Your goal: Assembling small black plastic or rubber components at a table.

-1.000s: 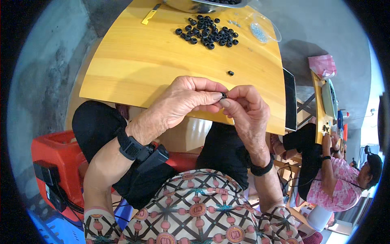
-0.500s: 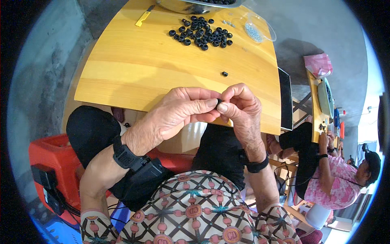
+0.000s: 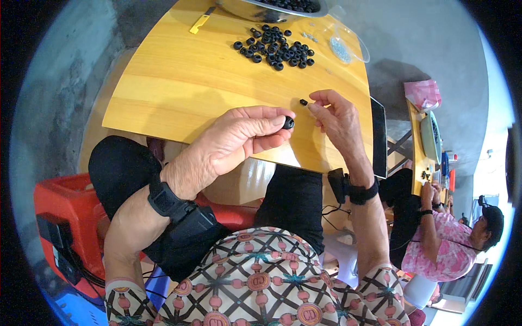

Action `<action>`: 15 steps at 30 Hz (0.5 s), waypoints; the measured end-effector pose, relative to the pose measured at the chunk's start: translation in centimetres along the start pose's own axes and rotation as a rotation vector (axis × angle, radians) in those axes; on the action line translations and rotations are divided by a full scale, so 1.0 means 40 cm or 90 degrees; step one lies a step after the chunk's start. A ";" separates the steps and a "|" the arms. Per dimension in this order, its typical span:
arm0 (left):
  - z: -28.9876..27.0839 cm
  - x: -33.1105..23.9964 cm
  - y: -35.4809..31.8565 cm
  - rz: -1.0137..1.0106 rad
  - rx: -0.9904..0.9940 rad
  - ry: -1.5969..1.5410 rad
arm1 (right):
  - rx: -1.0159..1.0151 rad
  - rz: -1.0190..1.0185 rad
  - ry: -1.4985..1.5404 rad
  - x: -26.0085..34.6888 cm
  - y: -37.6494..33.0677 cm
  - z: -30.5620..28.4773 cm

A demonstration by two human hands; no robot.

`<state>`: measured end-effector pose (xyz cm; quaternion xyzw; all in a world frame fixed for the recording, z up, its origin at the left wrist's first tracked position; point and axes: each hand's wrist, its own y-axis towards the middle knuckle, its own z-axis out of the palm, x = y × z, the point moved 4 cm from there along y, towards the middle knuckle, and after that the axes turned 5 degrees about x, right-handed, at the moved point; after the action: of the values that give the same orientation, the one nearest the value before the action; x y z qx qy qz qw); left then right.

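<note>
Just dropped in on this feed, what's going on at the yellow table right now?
A seated person works over a yellow wooden table. The left hand pinches a small black ring at its fingertips. The right hand is apart from it, fingers reaching toward a tiny black piece lying on the table. A pile of black rings sits farther back, beside a metal bowl holding more, a yellow tool and a clear bag. Another person works at a separate table to the right.
</note>
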<state>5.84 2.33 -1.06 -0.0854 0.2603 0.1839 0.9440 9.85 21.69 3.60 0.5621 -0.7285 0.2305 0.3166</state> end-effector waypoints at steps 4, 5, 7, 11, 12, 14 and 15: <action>-0.010 -0.010 -0.006 0.010 -0.002 -0.041 | 0.016 -0.034 -0.111 -0.018 0.039 0.027; -0.009 -0.012 -0.005 0.011 0.000 -0.041 | 0.015 -0.034 -0.113 -0.024 0.045 0.030; -0.010 -0.015 -0.005 0.017 -0.014 -0.068 | 0.011 -0.054 -0.167 -0.029 0.052 0.032; -0.012 -0.022 -0.002 0.024 -0.013 -0.066 | 0.002 -0.051 -0.165 -0.007 0.029 0.027; -0.012 -0.024 -0.004 0.025 -0.010 -0.056 | 0.042 0.006 -0.054 -0.001 0.016 0.028; -0.012 -0.027 -0.006 0.026 -0.010 -0.046 | 0.082 0.065 0.060 0.027 -0.021 0.028; -0.013 -0.031 -0.009 0.031 -0.015 -0.026 | 0.092 0.066 0.196 0.050 -0.044 0.032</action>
<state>4.76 1.51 -0.85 -0.0867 0.2407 0.2114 0.9433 10.95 18.99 4.12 0.5031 -0.6809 0.3817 0.3710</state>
